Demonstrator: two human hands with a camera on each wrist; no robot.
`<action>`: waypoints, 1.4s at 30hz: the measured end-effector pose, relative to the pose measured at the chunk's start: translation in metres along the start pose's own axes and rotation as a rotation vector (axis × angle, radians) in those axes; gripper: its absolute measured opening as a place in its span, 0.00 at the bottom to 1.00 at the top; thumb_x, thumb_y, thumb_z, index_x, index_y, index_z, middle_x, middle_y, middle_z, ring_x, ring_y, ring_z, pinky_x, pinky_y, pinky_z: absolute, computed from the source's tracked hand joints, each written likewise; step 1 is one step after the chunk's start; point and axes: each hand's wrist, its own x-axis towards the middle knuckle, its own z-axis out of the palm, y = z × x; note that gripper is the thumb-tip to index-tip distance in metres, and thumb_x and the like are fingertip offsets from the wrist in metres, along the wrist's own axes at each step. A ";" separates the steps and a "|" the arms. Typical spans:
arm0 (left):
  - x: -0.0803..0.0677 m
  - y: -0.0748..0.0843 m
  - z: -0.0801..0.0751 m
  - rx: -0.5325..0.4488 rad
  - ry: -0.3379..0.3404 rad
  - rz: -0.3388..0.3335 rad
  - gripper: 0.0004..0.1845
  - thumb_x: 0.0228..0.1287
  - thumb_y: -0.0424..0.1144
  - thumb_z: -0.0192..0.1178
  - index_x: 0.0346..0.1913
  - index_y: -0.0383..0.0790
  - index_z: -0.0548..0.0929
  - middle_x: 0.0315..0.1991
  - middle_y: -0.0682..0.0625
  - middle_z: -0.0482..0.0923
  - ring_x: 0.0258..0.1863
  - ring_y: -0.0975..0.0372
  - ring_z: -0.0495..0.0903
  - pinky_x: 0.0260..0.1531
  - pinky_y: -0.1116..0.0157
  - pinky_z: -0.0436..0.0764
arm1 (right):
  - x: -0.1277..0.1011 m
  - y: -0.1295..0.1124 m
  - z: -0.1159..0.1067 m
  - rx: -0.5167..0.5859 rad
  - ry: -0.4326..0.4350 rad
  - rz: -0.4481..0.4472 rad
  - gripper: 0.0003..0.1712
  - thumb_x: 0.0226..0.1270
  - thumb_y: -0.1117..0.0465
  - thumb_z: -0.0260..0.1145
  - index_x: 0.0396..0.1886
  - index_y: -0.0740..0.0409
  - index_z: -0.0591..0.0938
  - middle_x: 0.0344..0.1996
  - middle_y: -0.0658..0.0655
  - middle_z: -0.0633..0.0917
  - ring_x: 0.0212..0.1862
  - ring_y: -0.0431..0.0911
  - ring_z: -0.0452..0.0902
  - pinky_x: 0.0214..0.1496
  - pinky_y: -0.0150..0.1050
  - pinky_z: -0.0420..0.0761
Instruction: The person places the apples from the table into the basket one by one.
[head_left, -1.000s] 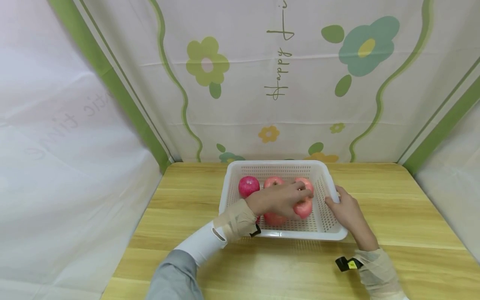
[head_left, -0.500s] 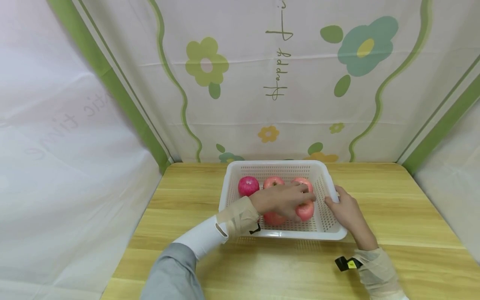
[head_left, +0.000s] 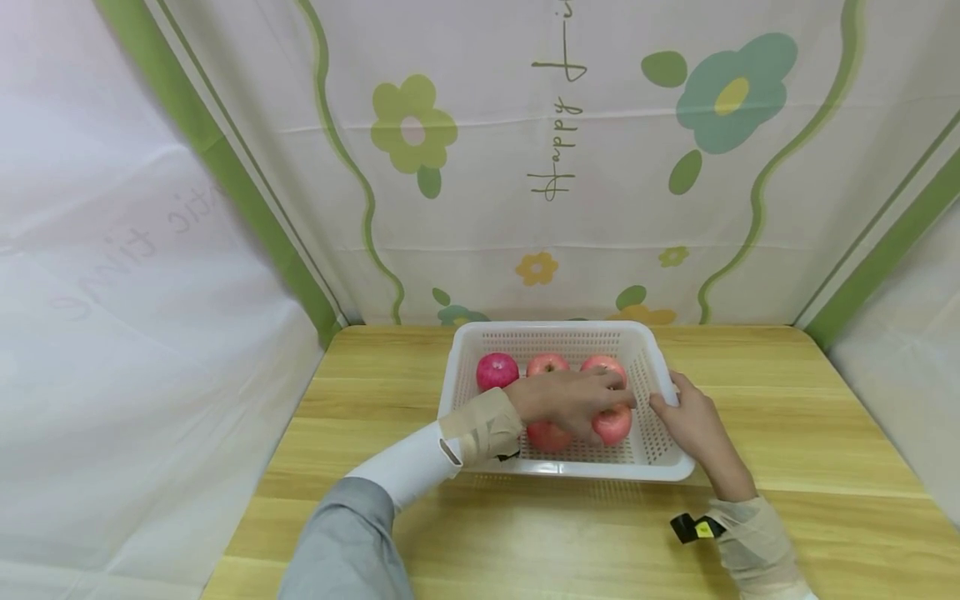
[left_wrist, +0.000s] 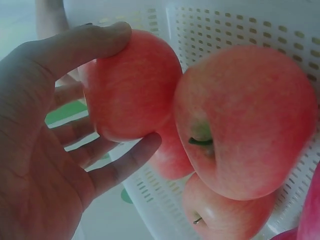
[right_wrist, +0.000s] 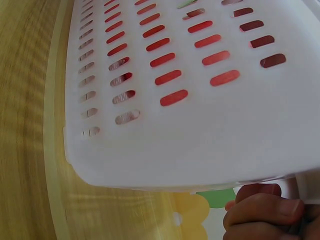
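Observation:
A white perforated plastic basket (head_left: 551, 469) holds several apples. Reaching in over it, my left hand (head_left: 573, 398) grips a pinkish-red apple (head_left: 612, 425) near the basket's right end. In the left wrist view the thumb lies on one side of this apple (left_wrist: 137, 87) and the fingers curl round the other. Another apple (left_wrist: 245, 120) with a short stem sits right beside it. My right hand (head_left: 692, 417) holds the basket's right rim, thumb on the inner side. From the right wrist, its curled fingers (right_wrist: 262, 212) show at the rim, and red shows through the basket's slots.
A darker magenta apple (head_left: 497, 372) sits in the basket's back left corner, with a paler one (head_left: 547, 363) next to it. The basket stands on a wooden table (head_left: 570, 542). Behind the table hangs a flower-printed cloth (head_left: 480, 208).
My left hand has shifted slightly right and toward the near side, and the gripped apple has moved with it. The right hand and the basket have stayed in place.

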 end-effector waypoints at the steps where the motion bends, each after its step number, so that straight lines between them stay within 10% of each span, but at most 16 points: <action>1: 0.001 0.000 0.001 0.000 -0.001 0.004 0.35 0.69 0.52 0.71 0.75 0.54 0.72 0.72 0.54 0.69 0.68 0.64 0.68 0.55 0.67 0.81 | 0.000 0.000 0.000 0.000 0.000 -0.001 0.41 0.84 0.56 0.54 0.83 0.75 0.52 0.63 0.87 0.75 0.48 0.68 0.89 0.35 0.48 0.92; 22: 0.014 -0.001 0.013 0.086 -0.079 0.121 0.36 0.71 0.49 0.68 0.78 0.51 0.69 0.72 0.54 0.71 0.66 0.66 0.72 0.63 0.72 0.77 | 0.001 0.003 0.000 0.005 0.002 -0.002 0.41 0.83 0.56 0.54 0.83 0.75 0.52 0.63 0.87 0.75 0.48 0.68 0.89 0.35 0.48 0.91; 42: 0.024 0.001 0.020 0.069 -0.141 0.077 0.38 0.72 0.53 0.68 0.80 0.55 0.65 0.77 0.56 0.66 0.69 0.67 0.70 0.61 0.69 0.81 | 0.000 0.004 0.000 0.025 0.007 -0.001 0.41 0.83 0.56 0.55 0.83 0.74 0.52 0.61 0.86 0.77 0.45 0.64 0.90 0.33 0.46 0.91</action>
